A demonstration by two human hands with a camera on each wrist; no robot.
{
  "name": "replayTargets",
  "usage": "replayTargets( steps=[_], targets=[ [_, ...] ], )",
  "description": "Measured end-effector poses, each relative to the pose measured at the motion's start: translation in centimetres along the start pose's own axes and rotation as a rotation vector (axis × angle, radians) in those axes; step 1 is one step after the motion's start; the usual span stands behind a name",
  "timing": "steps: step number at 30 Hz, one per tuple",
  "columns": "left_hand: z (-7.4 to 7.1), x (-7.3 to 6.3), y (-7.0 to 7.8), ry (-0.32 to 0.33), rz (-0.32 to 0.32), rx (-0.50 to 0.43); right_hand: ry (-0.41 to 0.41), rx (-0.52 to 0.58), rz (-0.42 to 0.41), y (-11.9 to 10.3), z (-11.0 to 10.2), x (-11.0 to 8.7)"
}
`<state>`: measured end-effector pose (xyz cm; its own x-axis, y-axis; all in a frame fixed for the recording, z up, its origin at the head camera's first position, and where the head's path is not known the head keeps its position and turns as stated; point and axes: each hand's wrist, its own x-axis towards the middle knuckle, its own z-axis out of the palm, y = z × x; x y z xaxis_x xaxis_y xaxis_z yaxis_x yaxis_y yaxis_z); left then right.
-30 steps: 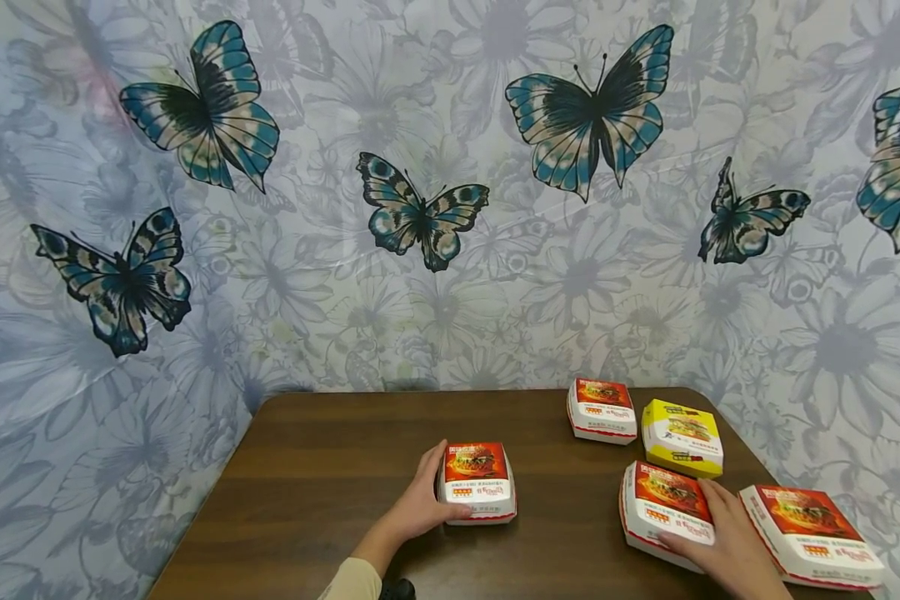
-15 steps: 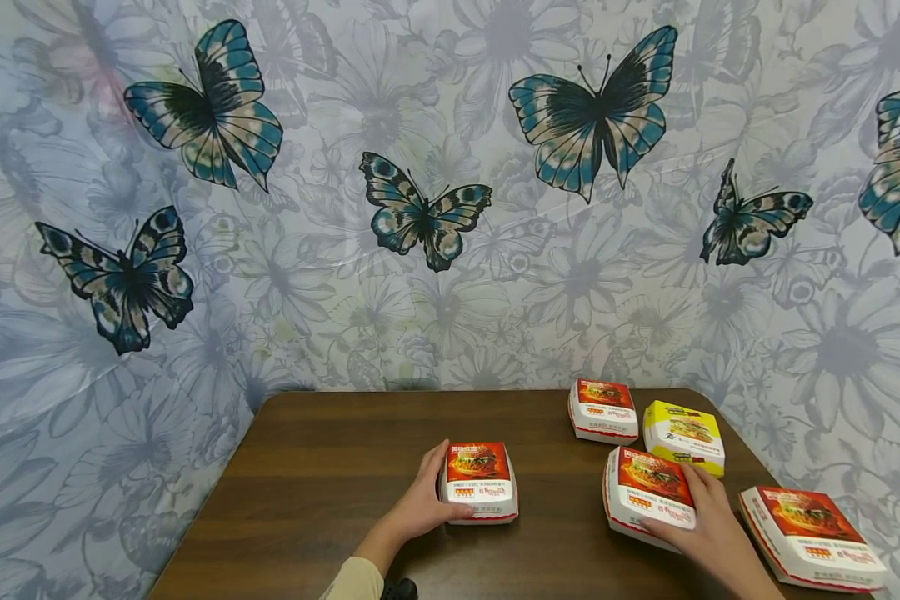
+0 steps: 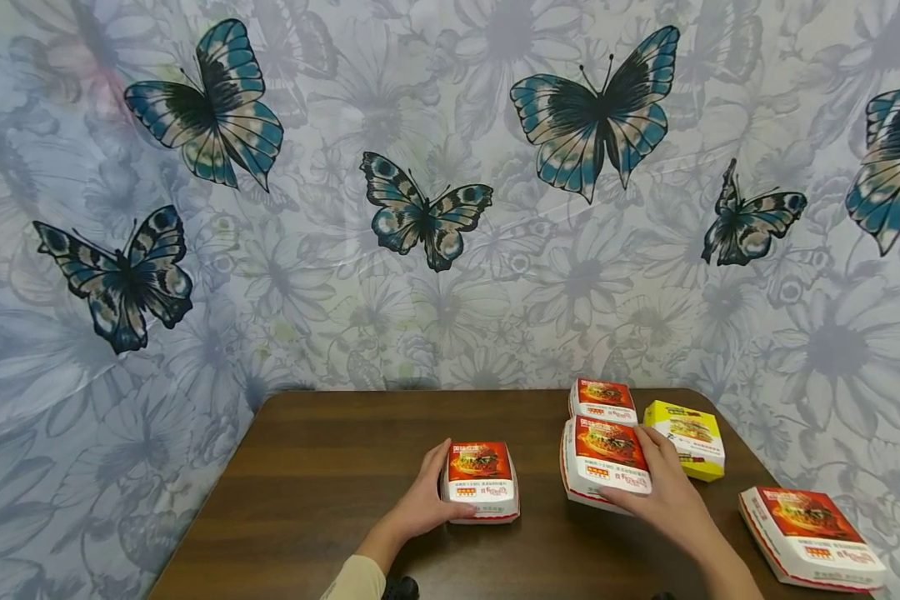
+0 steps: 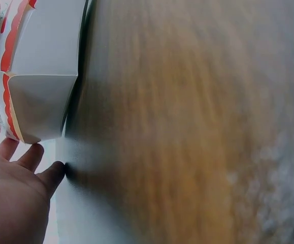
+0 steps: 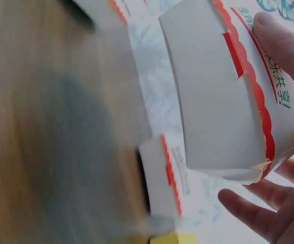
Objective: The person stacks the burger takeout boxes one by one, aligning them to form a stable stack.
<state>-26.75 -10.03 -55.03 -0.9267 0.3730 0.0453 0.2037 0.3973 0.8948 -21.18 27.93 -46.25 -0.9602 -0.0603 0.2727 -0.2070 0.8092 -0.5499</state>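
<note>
On the table stands a red-and-white burger box (image 3: 482, 483), and my left hand (image 3: 423, 504) grips it, fingers behind its left side and thumb along the front. The left wrist view shows this box's grey-white underside edge and side (image 4: 45, 46) close against the tabletop. My right hand (image 3: 675, 496) holds a second red-and-white burger box (image 3: 606, 458) between thumb and fingers. That box is raised off the table, as the right wrist view shows (image 5: 213, 101). In the head view it partly hides a third red-and-white burger box (image 3: 606, 393) behind it.
A yellow burger box (image 3: 693, 429) lies at the back right, partly behind my right hand. Another red-and-white burger box (image 3: 813, 533) sits at the right front edge. The brown wooden table (image 3: 322, 475) reaches back to a butterfly-patterned wall covering (image 3: 292, 275).
My right hand has carried its burger box left and toward the back, away from the box at the right front. My left hand and its box have stayed in place.
</note>
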Motion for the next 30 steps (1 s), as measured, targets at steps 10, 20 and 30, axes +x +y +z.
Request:
replayTargets(
  steps=[10, 20, 30],
  targets=[
    [0.0, 0.2, 0.1, -0.002, 0.002, 0.011, -0.019, 0.028, -0.036, -3.3, 1.6, 1.7],
    [0.1, 0.3, 0.7, 0.005, 0.004, 0.018, -0.055, 0.064, -0.076, -6.1, 3.7, 2.7],
    [0.1, 0.1, 0.7, -0.003, -0.012, -0.020, -0.084, 0.095, -0.068, -8.2, 6.1, 3.7]
  ],
)
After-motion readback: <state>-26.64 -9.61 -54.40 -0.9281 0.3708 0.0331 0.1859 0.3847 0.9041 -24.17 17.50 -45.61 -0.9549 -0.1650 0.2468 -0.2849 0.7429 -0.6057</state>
